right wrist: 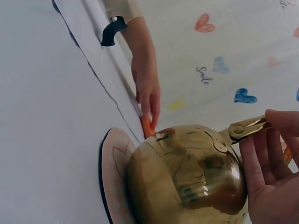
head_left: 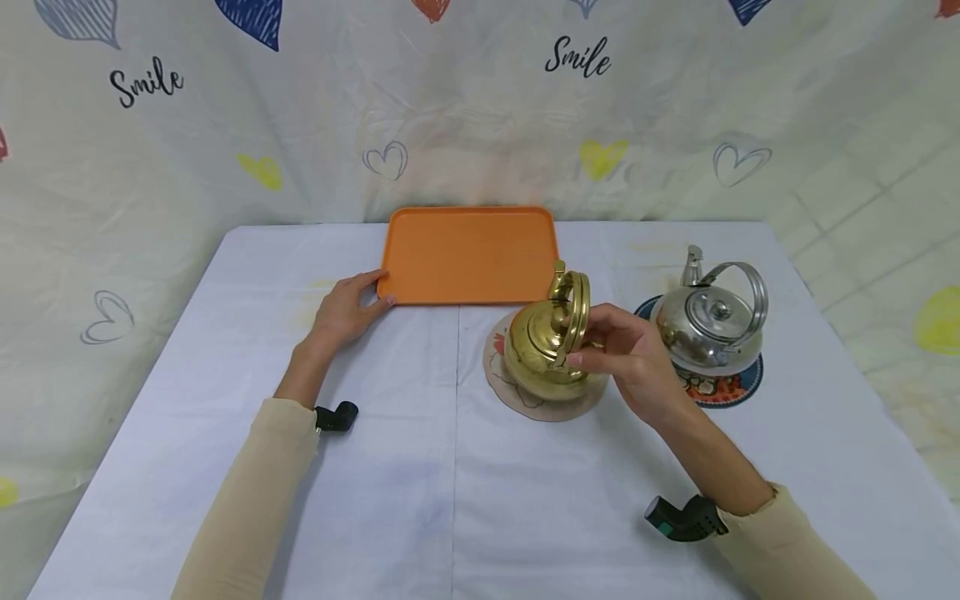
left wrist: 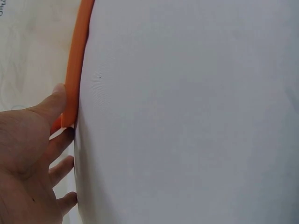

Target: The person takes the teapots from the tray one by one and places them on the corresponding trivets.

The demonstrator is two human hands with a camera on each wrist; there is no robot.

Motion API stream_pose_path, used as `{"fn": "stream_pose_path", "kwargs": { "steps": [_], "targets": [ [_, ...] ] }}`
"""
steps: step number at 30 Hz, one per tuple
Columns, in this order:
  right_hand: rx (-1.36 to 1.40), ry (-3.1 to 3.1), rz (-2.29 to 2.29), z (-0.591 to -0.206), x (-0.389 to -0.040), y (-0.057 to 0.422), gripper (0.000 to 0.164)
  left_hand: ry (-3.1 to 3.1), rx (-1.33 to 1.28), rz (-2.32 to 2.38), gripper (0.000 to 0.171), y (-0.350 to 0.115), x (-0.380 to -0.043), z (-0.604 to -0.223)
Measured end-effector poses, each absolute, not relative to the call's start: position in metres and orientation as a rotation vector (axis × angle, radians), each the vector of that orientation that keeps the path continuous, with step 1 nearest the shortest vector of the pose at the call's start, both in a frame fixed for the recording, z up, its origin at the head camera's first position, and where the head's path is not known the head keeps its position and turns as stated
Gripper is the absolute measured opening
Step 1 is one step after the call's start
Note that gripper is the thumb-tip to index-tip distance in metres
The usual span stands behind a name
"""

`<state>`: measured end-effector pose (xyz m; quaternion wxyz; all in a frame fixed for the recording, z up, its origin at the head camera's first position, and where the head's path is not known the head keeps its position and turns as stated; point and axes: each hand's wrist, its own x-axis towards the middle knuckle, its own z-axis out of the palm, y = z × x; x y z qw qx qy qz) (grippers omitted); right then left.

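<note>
My right hand (head_left: 633, 358) pinches the raised handle (right wrist: 247, 129) of a shiny brass teapot (right wrist: 187, 175) between thumb and fingers. The teapot sits over a round beige coaster (head_left: 525, 404), its spout pointing away towards an orange tray (head_left: 472, 254). At the tray's near left corner, my left hand (head_left: 341, 312) grips the rim, thumb on the near edge and fingers at the left side. In the left wrist view the tray appears almost edge-on beside the left hand (left wrist: 28, 154), with the lower fingers spread along the tablecloth.
A steel teapot (head_left: 705, 325) with its handle raised stands on a dark patterned coaster (head_left: 723, 387), right of my right hand. White cloth (head_left: 375, 500) covers the table. Behind it hangs a curtain (head_left: 480, 108) printed with hearts and "Smile".
</note>
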<state>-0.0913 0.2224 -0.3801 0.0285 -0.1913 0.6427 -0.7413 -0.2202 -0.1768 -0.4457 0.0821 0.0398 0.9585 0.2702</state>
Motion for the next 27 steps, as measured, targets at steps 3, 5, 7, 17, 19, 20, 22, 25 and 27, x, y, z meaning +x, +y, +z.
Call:
{"fn": "stream_pose_path", "kwargs": {
  "steps": [3, 5, 7, 17, 19, 20, 22, 25, 27],
  "targets": [
    [-0.626, 1.943, -2.293, -0.381, -0.091, 0.223, 0.045, 2.863, 0.123, 0.808, 0.064, -0.177, -0.221, -0.446],
    [-0.647, 1.921, -2.297, -0.382, -0.091, 0.224, 0.046, 2.862, 0.125, 0.806, 0.064, -0.177, -0.221, -0.446],
    [-0.674, 1.896, -2.301, -0.383, -0.091, 0.224, 0.044, 2.862, 0.126, 0.805, 0.064, -0.178, -0.221, -0.446],
    [-0.704, 1.902, -2.238, -0.385, -0.093, 0.231, 0.038, 2.861, 0.12, 0.793, 0.064, -0.177, -0.221, -0.444],
    [-0.709, 1.906, -2.223, -0.384, -0.094, 0.232, 0.039, 2.863, 0.12, 0.79, 0.064, -0.177, -0.221, -0.445],
    [-0.708, 1.907, -2.222, -0.383, -0.094, 0.233, 0.04, 2.864, 0.12, 0.79, 0.064, -0.177, -0.221, -0.445],
    [-0.713, 1.906, -2.237, -0.382, -0.094, 0.235, 0.038, 2.864, 0.118, 0.79, 0.064, -0.177, -0.221, -0.445],
    [-0.676, 1.92, -2.299, -0.38, -0.096, 0.239, 0.032, 2.862, 0.113, 0.79, 0.064, -0.177, -0.221, -0.446],
    [-0.623, 1.945, -2.344, -0.378, -0.099, 0.241, 0.028, 2.861, 0.109, 0.786, 0.064, -0.177, -0.221, -0.445]
  ]
}}
